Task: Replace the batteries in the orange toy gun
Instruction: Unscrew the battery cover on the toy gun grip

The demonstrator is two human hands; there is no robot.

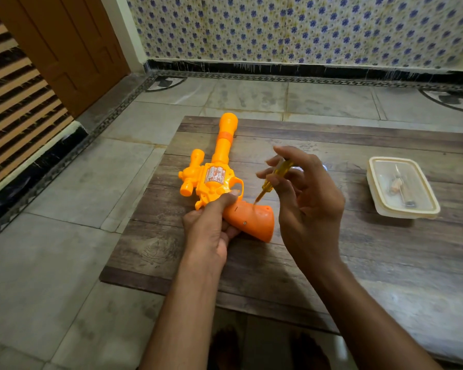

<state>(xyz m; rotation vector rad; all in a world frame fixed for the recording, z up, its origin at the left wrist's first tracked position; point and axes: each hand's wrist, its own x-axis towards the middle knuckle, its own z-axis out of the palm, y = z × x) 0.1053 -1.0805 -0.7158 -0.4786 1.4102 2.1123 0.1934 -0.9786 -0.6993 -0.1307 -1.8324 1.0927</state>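
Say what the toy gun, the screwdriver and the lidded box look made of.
Toy gun: moulded orange plastic, smooth with a slight sheen.
Screwdriver: see-through yellow plastic handle, thin shaft probably metal.
Box: cloudy translucent plastic, likely, since contents show through its lid.

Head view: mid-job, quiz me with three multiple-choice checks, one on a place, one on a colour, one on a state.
1. Where is the plastic container?
A. On the table, right of the toy gun
B. Under the table
C. On top of the gun's barrel

2. What colour is the handle of the screwdriver?
A. Blue
B. Black
C. Yellow

3. Where is the screwdriver's tip?
A. Inside the container
B. On the toy gun's grip
C. Raised high above the barrel

Answers:
1 A: it sits on the wood, off to the right of the gun.
2 C: the handle pinched in the right hand is see-through yellow.
3 B: the tip meets the grip while the left hand holds the gun.
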